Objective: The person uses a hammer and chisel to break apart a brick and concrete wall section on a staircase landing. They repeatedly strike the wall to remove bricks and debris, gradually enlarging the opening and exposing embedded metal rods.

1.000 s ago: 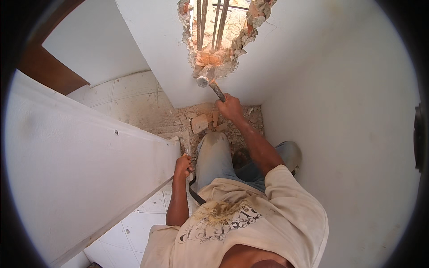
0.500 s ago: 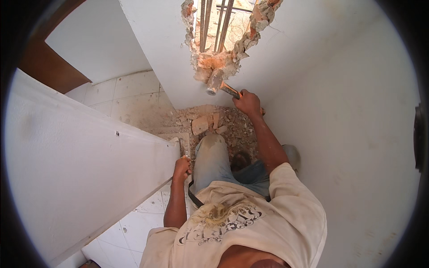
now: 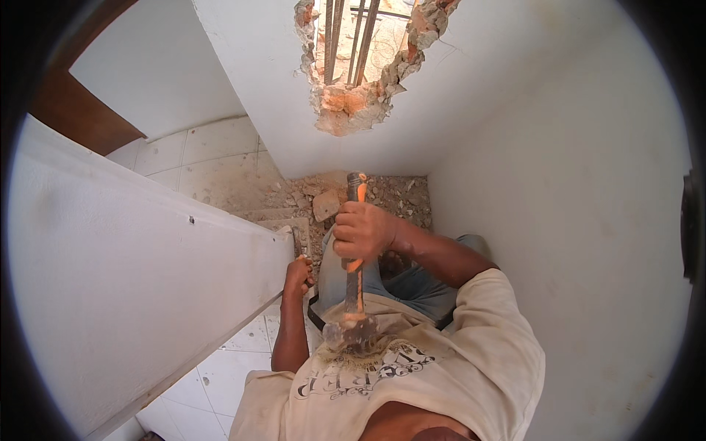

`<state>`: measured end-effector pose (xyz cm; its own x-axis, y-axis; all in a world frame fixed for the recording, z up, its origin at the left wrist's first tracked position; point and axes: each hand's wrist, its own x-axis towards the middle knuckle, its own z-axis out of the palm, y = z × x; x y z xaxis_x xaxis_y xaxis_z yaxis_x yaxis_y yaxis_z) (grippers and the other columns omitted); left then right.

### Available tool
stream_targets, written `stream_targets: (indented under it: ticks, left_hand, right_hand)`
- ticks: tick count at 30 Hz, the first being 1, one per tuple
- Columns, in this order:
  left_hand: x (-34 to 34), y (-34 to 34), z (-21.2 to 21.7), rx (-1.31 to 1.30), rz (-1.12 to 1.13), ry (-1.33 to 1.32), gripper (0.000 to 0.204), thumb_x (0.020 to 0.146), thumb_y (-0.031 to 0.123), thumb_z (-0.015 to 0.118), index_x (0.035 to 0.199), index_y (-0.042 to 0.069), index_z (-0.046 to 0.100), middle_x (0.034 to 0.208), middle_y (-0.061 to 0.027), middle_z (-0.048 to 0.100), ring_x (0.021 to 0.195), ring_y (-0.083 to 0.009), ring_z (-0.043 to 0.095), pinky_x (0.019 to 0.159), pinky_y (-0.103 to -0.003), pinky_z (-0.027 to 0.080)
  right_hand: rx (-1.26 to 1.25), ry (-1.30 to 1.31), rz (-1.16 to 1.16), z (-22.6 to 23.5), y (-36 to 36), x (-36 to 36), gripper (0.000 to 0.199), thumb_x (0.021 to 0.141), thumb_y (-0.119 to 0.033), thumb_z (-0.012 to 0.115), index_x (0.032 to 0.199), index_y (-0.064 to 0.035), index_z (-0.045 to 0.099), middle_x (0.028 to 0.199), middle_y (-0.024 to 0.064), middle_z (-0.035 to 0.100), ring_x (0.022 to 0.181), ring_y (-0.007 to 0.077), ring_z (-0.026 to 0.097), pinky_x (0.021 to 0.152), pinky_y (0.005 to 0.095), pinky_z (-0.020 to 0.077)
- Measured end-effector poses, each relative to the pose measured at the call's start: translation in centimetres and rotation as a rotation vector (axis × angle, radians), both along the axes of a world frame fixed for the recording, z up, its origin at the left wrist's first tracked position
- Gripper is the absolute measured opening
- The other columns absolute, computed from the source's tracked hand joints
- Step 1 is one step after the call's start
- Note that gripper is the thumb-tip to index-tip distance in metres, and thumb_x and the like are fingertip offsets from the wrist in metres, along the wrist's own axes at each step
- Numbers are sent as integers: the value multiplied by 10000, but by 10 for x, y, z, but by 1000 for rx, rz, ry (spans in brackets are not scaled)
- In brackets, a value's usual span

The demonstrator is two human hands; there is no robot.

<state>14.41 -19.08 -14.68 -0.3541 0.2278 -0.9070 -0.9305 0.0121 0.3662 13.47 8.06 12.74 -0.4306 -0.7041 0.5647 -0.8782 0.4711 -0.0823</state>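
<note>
My right hand (image 3: 363, 231) is wrapped round the black and orange handle of a club hammer (image 3: 354, 290). The hammer is drawn back in front of my chest, its dusty, heavy head toward my shirt and the handle's butt pointing at the wall. My left hand (image 3: 299, 277) is closed beside the end of the white partition; what it grips there I cannot make out. Ahead, a ragged hole (image 3: 360, 44) is broken through the white wall, with crumbled brick and plaster round its edge. Several steel bars (image 3: 358, 48) run through it.
Brick rubble (image 3: 404, 195) lies at the wall's foot around my knees, with a larger brick chunk (image 3: 326, 206) among it. A white partition (image 3: 147, 272) stands close on my left, a white wall (image 3: 581, 206) on my right. Dusty floor tiles (image 3: 213, 151) show beyond the partition.
My right hand has swung the hammer back from the hole's lower edge to my chest, turning its head toward me. My left hand has stayed in place.
</note>
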Motion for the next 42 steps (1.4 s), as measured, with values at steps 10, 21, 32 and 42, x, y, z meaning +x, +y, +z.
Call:
stream_targets:
  ticks: [10, 21, 32, 42]
  left_hand:
    - [4, 12, 47, -37, 86, 12, 258, 984, 254, 424, 989, 25, 544, 650, 2, 427, 454, -112, 356, 395, -272, 301]
    - [7, 14, 53, -71, 40, 62, 173, 955, 202, 440, 985, 42, 501, 628, 22, 390, 454, -76, 318, 389, -239, 287]
    - [6, -5, 0, 209, 186, -108, 232, 986, 278, 437, 953, 68, 529, 631, 21, 410, 449, -82, 361, 400, -258, 306]
    - [13, 16, 57, -81, 16, 58, 212, 957, 227, 436, 933, 37, 527, 648, 19, 414, 470, -78, 345, 406, -245, 308]
  right_hand:
    - [-486, -802, -954, -94, 30, -42, 320, 743, -293, 631, 866, 0, 600, 750, 213, 630, 733, 406, 620, 655, 459, 478]
    - [-33, -536, -761, -25, 53, -18, 271, 669, -289, 684, 834, -84, 616, 753, 86, 628, 702, 291, 622, 634, 401, 478]
    - [-74, -283, -395, -13, -4, -10, 274, 686, -280, 705, 821, -60, 613, 729, 127, 614, 672, 285, 629, 612, 387, 478]
    - [-197, -701, -1370, -70, 55, -57, 224, 748, -242, 648, 790, -27, 603, 689, 151, 609, 617, 346, 605, 603, 404, 498]
